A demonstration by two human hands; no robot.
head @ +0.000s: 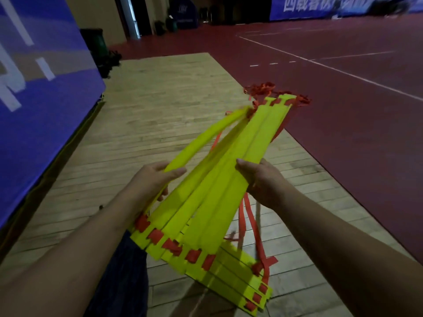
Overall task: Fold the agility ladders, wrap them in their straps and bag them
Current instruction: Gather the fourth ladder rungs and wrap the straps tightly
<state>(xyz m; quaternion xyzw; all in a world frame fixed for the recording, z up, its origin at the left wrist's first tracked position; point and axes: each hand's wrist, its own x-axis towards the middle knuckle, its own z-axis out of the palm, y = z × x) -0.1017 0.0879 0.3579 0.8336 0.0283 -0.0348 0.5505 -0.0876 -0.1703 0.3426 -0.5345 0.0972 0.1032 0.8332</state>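
Observation:
A fan of several yellow agility-ladder rungs (pixel 212 179) joined by red straps (pixel 249 216) is held up in front of me, their near ends spread and far ends bunched. My left hand (pixel 153 181) grips the leftmost rungs, thumb on top. My right hand (pixel 261 179) grips the right edge of the bundle, thumb across the top rung. Loose red strap ends dangle below my right hand and tangle at the far end (pixel 263 88). A second stack of yellow rungs (pixel 240 277) lies on the floor below. No bag is recognisable.
I stand on a pale wooden floor strip (pixel 146 106). A blue banner wall (pixel 41 83) runs along the left. Dark red court flooring with white lines (pixel 343 72) lies to the right. A green bin (pixel 96 44) and dark items stand at the far left.

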